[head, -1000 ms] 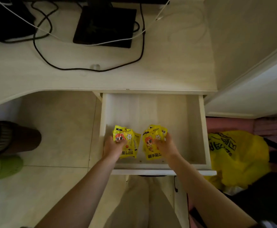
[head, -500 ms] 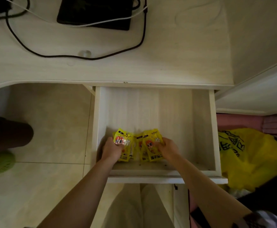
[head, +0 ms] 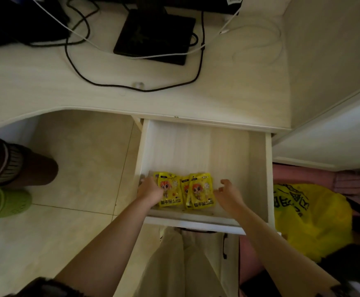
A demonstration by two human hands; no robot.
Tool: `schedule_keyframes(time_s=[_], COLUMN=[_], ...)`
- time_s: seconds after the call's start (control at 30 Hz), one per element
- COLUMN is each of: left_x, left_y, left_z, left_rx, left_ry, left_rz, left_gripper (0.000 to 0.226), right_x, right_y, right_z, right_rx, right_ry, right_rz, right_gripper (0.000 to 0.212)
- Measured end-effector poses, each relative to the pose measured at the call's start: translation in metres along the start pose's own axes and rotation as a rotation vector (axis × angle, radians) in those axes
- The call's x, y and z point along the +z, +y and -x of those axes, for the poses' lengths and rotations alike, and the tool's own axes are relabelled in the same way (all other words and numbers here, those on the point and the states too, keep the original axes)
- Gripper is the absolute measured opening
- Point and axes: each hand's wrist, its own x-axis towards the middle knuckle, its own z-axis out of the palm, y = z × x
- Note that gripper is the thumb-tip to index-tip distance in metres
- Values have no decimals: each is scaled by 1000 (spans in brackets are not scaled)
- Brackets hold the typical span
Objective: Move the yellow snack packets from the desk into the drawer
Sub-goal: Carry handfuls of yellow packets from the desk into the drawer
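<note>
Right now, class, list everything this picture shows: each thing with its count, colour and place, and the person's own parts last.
snack packets: at least three, yellow, lying at the front of the open drawer
drawer: one, pale wood, pulled out under the desk
desk: one, pale wood, across the top
monitor base: one, black, on the desk
cables: several, black and white, looped over the desk
plastic bag: one, yellow, on the floor right of the drawer
shoe: one, green, on the floor at far left
left hand: touching the leftmost packet
right hand: fingers relaxed, just right of the packets, holding nothing
</note>
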Motion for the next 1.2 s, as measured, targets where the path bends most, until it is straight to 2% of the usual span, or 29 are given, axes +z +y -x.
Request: schedule_keyframes(time_s=[0.3,0.57,0.73,1.03,1.2], left_x=[-43,-80,-110,-196,-253], left_y=[-8,-79,-138,-247,-297], left_z=[84,144,158,148,130], left_rx=[146,148,67,7,-19], left_ry=[80,279,444,595,661], left_rz=[247,385,366,155,74], left_gripper=[35,24,22,25,25], right_x=[2,50,99,205,258], right_y=[-36,-85,-119,-203,-260], right_z=[78,127,151,187,205], right_rx=[-335,-636,-797,-864,-892], right_ry=[42,-72,-116,-188,-190], right_rz=[253,608,778,864,829], right_gripper=[40,36,39,39,41])
